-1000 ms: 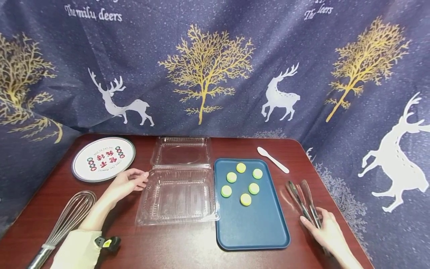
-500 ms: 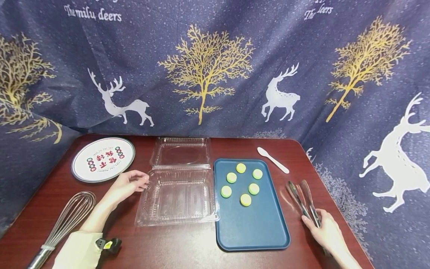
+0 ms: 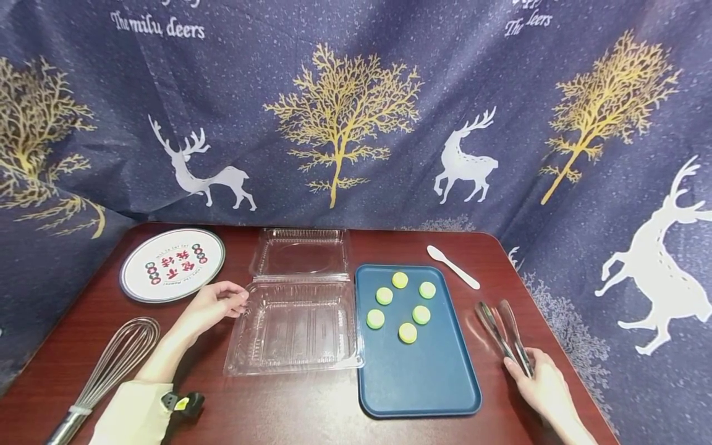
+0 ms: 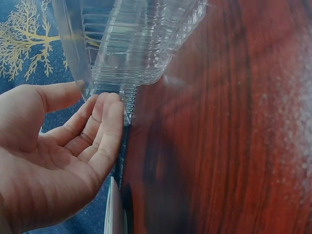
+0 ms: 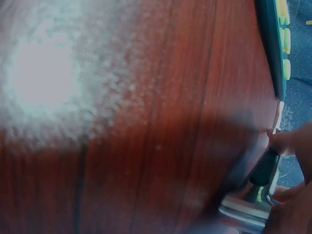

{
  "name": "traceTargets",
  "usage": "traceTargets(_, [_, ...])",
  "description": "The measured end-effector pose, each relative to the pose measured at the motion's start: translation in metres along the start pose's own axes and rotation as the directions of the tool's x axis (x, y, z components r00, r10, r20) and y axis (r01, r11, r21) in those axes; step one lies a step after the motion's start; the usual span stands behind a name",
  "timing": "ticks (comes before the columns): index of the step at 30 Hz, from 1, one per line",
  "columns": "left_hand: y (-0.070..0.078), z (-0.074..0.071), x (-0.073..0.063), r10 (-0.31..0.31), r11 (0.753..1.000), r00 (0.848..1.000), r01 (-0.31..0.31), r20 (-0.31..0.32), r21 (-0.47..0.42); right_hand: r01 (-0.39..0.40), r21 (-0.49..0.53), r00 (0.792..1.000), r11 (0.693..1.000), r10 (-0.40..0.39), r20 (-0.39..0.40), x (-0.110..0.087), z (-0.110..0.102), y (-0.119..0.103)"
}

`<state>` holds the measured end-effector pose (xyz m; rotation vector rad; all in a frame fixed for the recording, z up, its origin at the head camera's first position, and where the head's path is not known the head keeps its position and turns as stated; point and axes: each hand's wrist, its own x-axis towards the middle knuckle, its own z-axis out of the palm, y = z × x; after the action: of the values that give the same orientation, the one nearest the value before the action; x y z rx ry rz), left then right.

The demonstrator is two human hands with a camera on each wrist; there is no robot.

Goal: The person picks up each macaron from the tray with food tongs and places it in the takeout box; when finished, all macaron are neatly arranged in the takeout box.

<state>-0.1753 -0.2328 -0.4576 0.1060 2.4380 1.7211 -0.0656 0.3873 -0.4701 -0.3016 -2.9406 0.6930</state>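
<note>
A clear plastic clamshell container (image 3: 295,364) lies on the table with its lid (image 3: 300,250) folded back behind it. My left hand (image 3: 214,306) is at its left side. Thumb and fingertips pinch the container's rim, as the left wrist view shows. At the table's right, my right hand (image 3: 547,386) grips metal tongs (image 3: 514,340) by the handle end, the two arms spread apart and pointing away from me. A black handle part (image 5: 265,168) of the tongs shows in the right wrist view. Between the hands, a blue tray (image 3: 417,383) bears several yellow-green macarons (image 3: 408,333).
A white oval plate (image 3: 133,272) with red lettering stands at the back left. A wire whisk (image 3: 114,361) lies beside my left forearm. Behind the tray is a white plastic spoon (image 3: 453,267). A dark blue patterned cloth (image 3: 389,154) hangs along the table's far edge.
My right thumb has shifted slightly inward against the tongs. The left hand stays at the container's rim, and the other things have not moved.
</note>
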Motion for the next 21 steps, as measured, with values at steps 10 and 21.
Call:
traceTargets(10, [0.0,0.003,0.002,-0.053,0.999,0.998,0.053,-0.017,-0.005,0.058,-0.027,0.993,0.998,-0.06,-0.102,0.005,-0.001,0.0])
traceTargets(21, [-0.003,0.002,0.005,-0.066,0.998,0.998,0.066,-0.014,-0.024,0.113,-0.003,0.985,0.994,-0.113,-0.128,0.012,-0.007,-0.012])
